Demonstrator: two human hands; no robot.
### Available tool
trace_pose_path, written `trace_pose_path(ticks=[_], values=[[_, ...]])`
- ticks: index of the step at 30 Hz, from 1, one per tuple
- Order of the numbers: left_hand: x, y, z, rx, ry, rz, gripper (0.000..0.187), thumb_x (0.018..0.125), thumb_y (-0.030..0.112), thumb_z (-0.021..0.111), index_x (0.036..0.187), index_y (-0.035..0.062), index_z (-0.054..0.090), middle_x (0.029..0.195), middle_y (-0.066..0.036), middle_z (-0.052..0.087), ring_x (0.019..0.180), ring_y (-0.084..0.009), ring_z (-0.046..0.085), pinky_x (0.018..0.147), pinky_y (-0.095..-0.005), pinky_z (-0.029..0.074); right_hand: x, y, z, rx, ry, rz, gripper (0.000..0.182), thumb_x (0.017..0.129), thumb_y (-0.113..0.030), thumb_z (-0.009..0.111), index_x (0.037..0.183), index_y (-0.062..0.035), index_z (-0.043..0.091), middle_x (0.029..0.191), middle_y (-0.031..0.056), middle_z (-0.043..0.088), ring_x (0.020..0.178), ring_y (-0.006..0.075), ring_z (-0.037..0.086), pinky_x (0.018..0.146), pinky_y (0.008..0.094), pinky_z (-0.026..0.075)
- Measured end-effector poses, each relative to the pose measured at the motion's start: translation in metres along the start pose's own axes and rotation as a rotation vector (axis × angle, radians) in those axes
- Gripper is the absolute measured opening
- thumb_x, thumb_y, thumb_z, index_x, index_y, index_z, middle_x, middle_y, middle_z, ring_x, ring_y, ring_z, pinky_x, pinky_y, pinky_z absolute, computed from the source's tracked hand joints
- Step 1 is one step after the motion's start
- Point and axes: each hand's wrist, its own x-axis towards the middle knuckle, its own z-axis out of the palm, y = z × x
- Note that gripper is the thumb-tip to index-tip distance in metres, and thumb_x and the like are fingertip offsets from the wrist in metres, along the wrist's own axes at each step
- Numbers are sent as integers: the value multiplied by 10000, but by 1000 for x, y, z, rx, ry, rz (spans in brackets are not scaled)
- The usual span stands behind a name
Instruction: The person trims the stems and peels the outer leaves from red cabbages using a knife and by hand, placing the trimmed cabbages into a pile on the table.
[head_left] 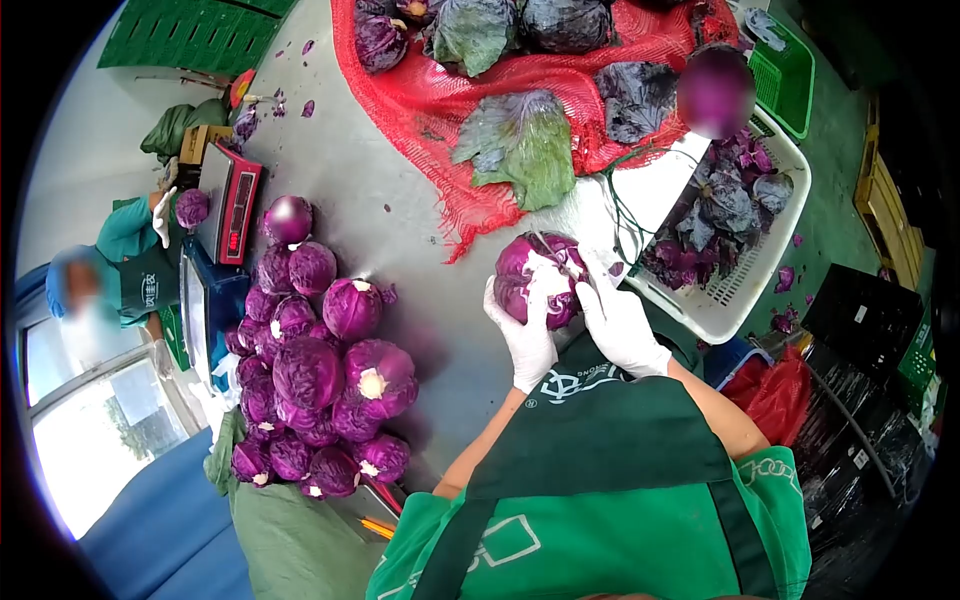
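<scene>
"Cabbage: looks?"
"Round, glossy purple; ragged white patch on the side facing me. I have the cabbage (540, 282) between my two gloved hands at the near side of the metal table (420, 300), between the cabbage pile (315, 370) and the white basket (745, 290)."
"Left hand?"
"My left hand (526, 335): partly curled, thumb on the face, fingers round the left side."
"Right?"
"My right hand (622, 332): flatter, fingers fairly straight, against the right side."
"Beyond?"
"Red net (430, 130), loose green leaf (522, 148) lying on it."
</scene>
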Motion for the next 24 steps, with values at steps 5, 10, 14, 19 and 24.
trace_pose_path(ticks=[5,10,14,19,24], values=[[6,-11,-8,50,-27,28,761,921,128,700,1496,64,205,1443,-161,352,1323,-248,416,1118,-389,372,5,12,0,100,142,-33,433,1048,-261,447,1457,-121,461,858,238,680,708,399,666,650,453,518],[-4,2,-6,-20,-28,-9,730,938,106,674,1499,81,208,1447,-149,358,1322,-238,423,1098,-383,403,20,54,-2,243,274,188,419,1033,-269,503,1379,-34,529,1102,246,683,902,352,703,783,398,537],[-2,8,-2,-138,-42,-35,684,972,107,640,1496,103,202,1425,-143,399,1302,-237,448,1060,-386,448,19,40,-2,214,260,126,562,999,-334,578,1447,-21,447,1066,231,705,745,281,679,729,381,532],[-5,19,5,-186,-27,-111,675,981,175,642,1491,137,201,1439,-126,382,1293,-249,463,1031,-438,486,17,11,18,-53,291,-70,499,968,-395,592,1306,-35,519,886,182,696,789,335,701,707,408,541],[5,30,-12,-242,-91,-232,667,974,379,630,1488,166,260,1459,-133,397,1308,-333,487,995,-537,523,40,81,15,-100,504,-74,184,929,-164,626,1040,-16,632,808,237,660,644,388,659,569,448,514]])
